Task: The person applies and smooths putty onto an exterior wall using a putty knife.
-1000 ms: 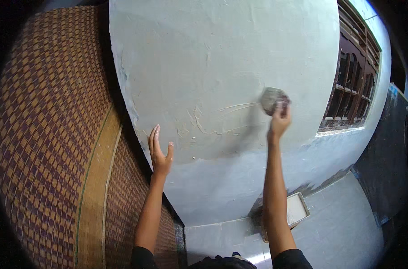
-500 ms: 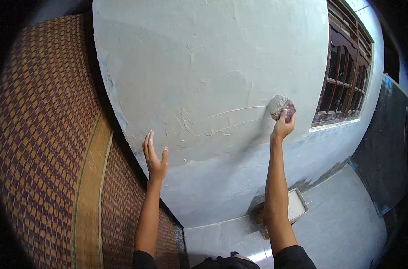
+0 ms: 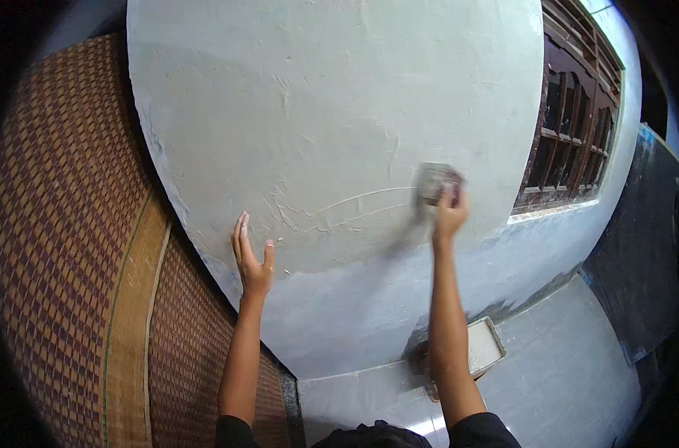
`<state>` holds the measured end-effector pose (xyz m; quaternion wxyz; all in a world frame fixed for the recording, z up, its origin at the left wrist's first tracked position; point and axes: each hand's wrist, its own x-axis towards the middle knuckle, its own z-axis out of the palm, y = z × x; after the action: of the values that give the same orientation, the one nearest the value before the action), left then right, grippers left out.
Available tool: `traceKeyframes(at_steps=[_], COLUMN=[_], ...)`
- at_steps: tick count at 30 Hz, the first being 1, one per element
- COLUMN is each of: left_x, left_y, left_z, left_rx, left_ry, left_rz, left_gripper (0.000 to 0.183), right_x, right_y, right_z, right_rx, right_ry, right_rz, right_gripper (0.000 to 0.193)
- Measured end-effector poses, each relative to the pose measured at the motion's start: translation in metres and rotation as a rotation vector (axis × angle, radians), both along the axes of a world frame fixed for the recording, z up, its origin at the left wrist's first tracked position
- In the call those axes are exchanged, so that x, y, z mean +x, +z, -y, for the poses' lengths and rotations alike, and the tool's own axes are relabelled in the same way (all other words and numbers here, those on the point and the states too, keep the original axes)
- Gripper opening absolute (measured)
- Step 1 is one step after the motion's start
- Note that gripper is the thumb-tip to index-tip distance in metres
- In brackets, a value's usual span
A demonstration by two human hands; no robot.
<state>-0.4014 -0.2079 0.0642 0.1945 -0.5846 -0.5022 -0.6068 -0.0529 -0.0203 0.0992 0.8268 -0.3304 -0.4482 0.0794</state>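
Observation:
My right hand (image 3: 451, 213) is closed around a putty scraper (image 3: 432, 178), a broad, flat grey blade with a dark reddish part at my fingers. Motion smears it, so whether its edge touches the wall I cannot tell. Two thin raised putty ridges (image 3: 362, 196) run left from the blade across the pale plastered wall (image 3: 317, 134). Farther left, my left hand (image 3: 253, 261) is raised in front of the wall with its fingers stretched out and thumb apart. It holds nothing. Small putty lumps and rough streaks mark the wall near it.
A brown wooden window (image 3: 567, 127) is set in the wall at right. Below, a rectangular container (image 3: 486, 345) with pale putty stands near the wall on the grey tiled floor (image 3: 563, 366), partly behind my right forearm. Woven matting (image 3: 63, 172) covers the left side. A dark panel leans at far right.
The view has shifted, so the wall appears farther left. My right hand and the scraper also appear farther left, the blade now blurred and differently angled. My left hand stays open.

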Motion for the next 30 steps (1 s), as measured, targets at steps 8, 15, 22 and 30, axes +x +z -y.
traceKeyframes(at_steps=[8, 15, 22, 30], left_x=[0.006, 0.024, 0.018, 0.025], left_y=[-0.002, -0.009, -0.013, -0.014], left_z=[-0.005, -0.018, -0.012, -0.016], left_rx=[-0.017, -0.005, -0.008, -0.022], left_ry=[0.031, 0.002, 0.019, 0.018], left_rz=[0.022, 0.013, 0.007, 0.01], left_gripper=[0.066, 0.065, 0.064, 0.066], right_x=[-0.072, -0.14, 0.068, -0.093], right_y=[-0.017, -0.028, -0.027, -0.055], right_z=[0.053, 0.052, -0.006, 0.058], right_rx=[-0.016, 0.096, -0.022, -0.086], right_ry=[0.442, 0.295, 0.21, 0.439], right_rz=[0.1, 0.414, -0.33, 0.43], right_gripper=[0.032, 0.027, 0.035, 0.024])
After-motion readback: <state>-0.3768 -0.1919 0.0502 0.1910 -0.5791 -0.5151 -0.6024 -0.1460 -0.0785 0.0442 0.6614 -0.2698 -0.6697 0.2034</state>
